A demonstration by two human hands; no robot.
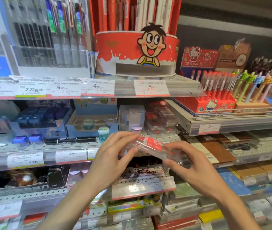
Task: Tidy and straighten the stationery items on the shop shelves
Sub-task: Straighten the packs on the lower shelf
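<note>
Both hands are up in front of the shelves: the left hand and the right hand share one clear plastic packet with a red and white label. The left fingers curl round its upper left end, the right fingers pinch its lower right end, and the packet slants down to the right between them, held in the air just in front of the middle shelf.

Behind the packet, on that shelf, lie more clear packets with red labels, loosely stacked, and just left of them stands a clear plastic box. Further left, a black marker lies flat along the shelf edge, beside a small teal pot. A white price tag hangs below it.

Up on the top shelf sits a big red round pen display with a cartoon boy on its front. To the right, a red Hello Kitty pen box holds a row of upright pens.
</note>
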